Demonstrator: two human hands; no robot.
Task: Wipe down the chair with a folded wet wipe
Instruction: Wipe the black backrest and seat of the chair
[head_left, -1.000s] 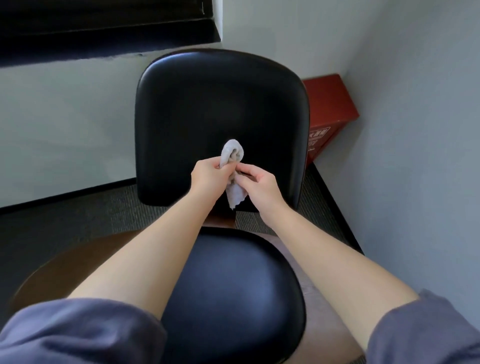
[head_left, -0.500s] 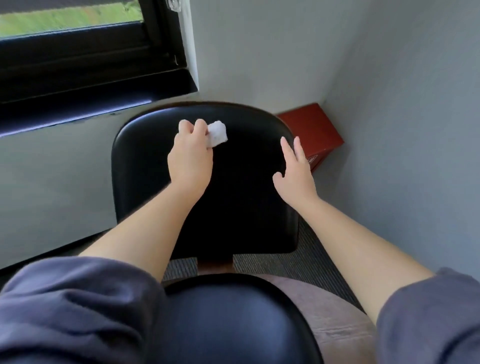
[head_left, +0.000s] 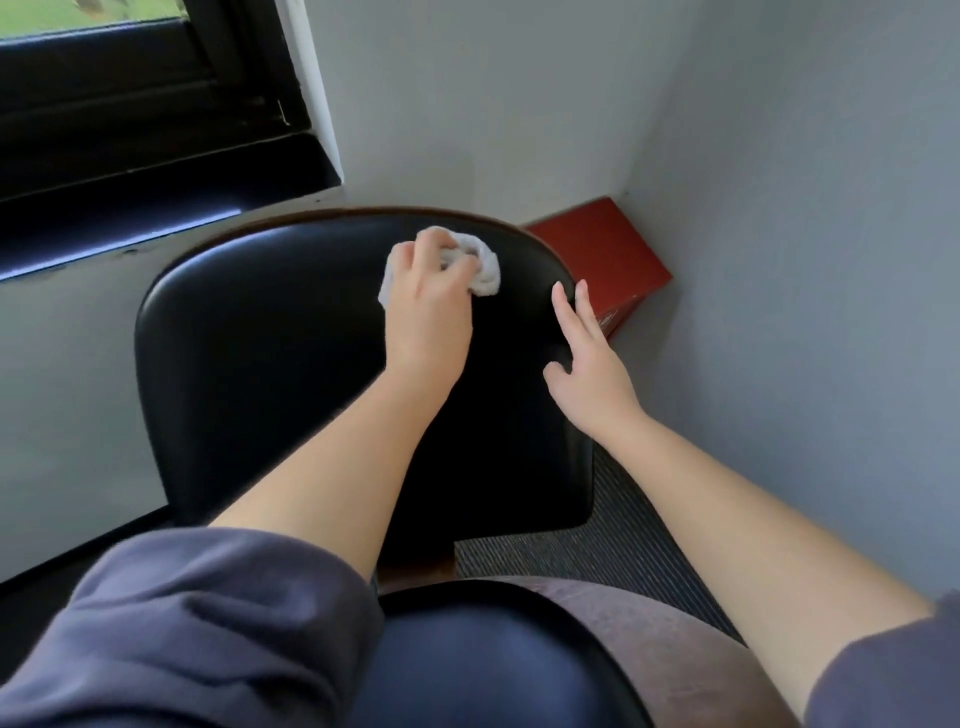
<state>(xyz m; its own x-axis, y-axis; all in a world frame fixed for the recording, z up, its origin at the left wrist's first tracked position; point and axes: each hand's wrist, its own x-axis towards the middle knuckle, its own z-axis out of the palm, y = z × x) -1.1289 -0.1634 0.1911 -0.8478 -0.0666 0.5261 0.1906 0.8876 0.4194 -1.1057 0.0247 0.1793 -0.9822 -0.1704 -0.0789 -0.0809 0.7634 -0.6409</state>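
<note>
The left hand (head_left: 428, 306) sits just above the centre of the frame, its fingers curled over a bunched white wet wipe (head_left: 480, 265) and pressing it against the upper part of the black backrest (head_left: 270, 364) of the chair. The wipe is held near the top edge of the backrest, a sensible place to start, since strokes can then run downward and cover the pad in order. It looks crumpled more than neatly folded, gathered into a wad so the palm can bear on it; part of it shows to the left of the wrist too.

The right hand (head_left: 587, 364), right of centre, is empty and spread, its fingers extended along the right edge of the backrest. Whether it actually touches the pad cannot be told; its position suggests it is there to steady the chair against the push of the wiping hand.

The black seat (head_left: 493, 670) lies at the bottom of the frame, between the 2 forearms, and looks untouched by the wipe. A red box (head_left: 608, 254) stands in the corner behind the chair, well clear of both hands, and a dark window frame (head_left: 156, 119) fills the upper left.
</note>
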